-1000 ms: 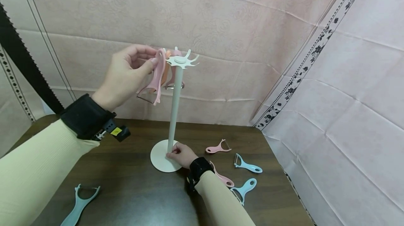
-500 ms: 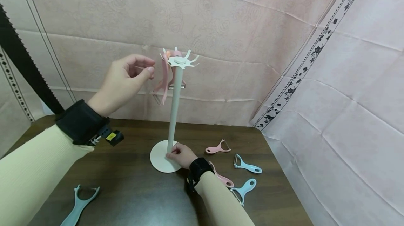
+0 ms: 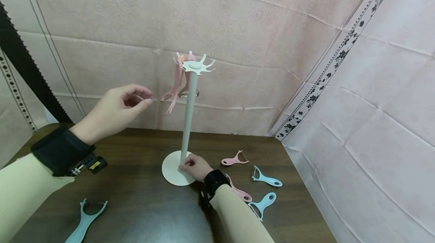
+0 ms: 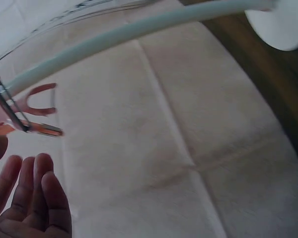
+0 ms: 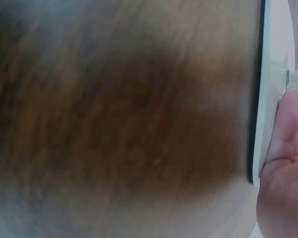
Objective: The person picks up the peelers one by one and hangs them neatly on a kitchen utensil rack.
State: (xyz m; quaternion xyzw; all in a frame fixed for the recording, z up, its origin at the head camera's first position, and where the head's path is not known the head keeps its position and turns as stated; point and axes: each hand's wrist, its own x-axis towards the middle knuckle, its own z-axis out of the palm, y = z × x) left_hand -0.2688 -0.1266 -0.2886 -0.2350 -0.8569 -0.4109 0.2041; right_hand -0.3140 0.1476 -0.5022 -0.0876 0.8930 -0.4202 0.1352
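A white stand (image 3: 189, 118) rises from a round base, with hooks fanned out at its top. On its left hooks hang a pink peeler (image 3: 177, 79), an orange peeler (image 3: 182, 57) mostly hidden, and another pink peeler (image 3: 191, 57) behind the post. My left hand (image 3: 115, 113) is held in the air left of these peelers, apart from them, fingers loosely bent around nothing. In the left wrist view the blades of the hung peelers show beyond the left fingertips (image 4: 43, 161). Down at the base, my right hand (image 3: 196, 167) grips the foot of the post, its thumb (image 5: 290, 111) against it.
Right of the stand on the dark wooden table (image 3: 142, 186) lie a pink peeler (image 3: 234, 159), a blue peeler (image 3: 267, 179), another pink peeler (image 3: 240, 193) partly behind the right wrist, and another blue peeler (image 3: 263, 203). A blue-green peeler (image 3: 85, 222) lies front left. Cloth hangs behind.
My left hand has let go of the pink peeler, which now hangs on the stand, and has drawn back left and down. The right hand has stayed at the base.
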